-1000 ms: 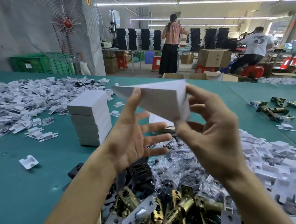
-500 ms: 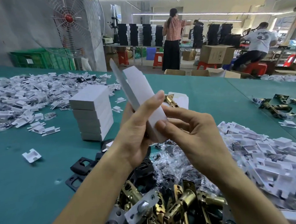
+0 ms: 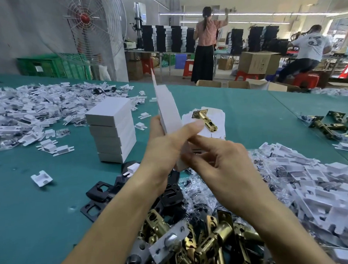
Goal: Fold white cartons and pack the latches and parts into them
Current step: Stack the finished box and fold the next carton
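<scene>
A white carton blank (image 3: 167,110) stands upright and edge-on above the table, its top flap reaching toward the far edge. My left hand (image 3: 165,146) grips its lower part, thumb across the front. My right hand (image 3: 217,160) pinches the carton's bottom end from the right. Behind them a brass latch (image 3: 205,120) lies on a stack of flat white blanks (image 3: 219,129). A heap of brass latches (image 3: 205,245) fills the near edge. Black strike plates (image 3: 104,198) lie left of it.
A stack of folded white cartons (image 3: 112,133) stands left of my hands. White plastic parts are heaped at the far left (image 3: 27,113) and at the right (image 3: 313,185). More latches (image 3: 328,125) lie far right. Two people work beyond the green table (image 3: 42,219).
The carton went from a wide tilted sheet held up between both hands to a narrow upright shape. Both hands came lower and closer together around its bottom end.
</scene>
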`<state>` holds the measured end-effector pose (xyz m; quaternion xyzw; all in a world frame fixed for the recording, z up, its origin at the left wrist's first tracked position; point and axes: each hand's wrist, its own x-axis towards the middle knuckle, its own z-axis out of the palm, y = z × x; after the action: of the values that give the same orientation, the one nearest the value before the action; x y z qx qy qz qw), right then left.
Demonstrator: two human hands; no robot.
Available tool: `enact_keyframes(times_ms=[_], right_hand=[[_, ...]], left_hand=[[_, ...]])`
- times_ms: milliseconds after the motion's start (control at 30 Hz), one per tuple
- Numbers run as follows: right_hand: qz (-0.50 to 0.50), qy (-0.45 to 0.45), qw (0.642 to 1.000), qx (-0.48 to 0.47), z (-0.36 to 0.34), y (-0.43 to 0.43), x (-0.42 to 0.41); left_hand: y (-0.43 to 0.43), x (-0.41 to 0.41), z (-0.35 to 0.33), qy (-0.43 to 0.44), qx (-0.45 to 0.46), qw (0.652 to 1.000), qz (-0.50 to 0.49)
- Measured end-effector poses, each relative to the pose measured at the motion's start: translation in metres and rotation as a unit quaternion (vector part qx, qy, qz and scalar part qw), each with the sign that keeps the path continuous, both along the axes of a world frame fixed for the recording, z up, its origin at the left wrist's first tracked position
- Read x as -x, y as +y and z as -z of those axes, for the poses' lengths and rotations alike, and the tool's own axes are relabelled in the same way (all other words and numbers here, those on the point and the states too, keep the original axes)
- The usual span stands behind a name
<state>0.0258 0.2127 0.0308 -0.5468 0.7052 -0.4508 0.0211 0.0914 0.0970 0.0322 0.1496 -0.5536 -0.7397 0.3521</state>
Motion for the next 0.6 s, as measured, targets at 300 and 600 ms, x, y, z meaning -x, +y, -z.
enact_keyframes(times_ms=[300, 600], right_hand=[[-0.003, 0.035, 0.995, -0.098, 0.001, 0.002, -0.001], [-0.137, 0.167, 0.880, -0.423, -0.001, -0.040, -0.044]], left_hand=[[-0.030, -0.006, -0.002, 0.001, 0.112, 0.975, -0.191], [-0.039, -0.009, 0.000, -0.015, 0.127, 0.962, -0.240]])
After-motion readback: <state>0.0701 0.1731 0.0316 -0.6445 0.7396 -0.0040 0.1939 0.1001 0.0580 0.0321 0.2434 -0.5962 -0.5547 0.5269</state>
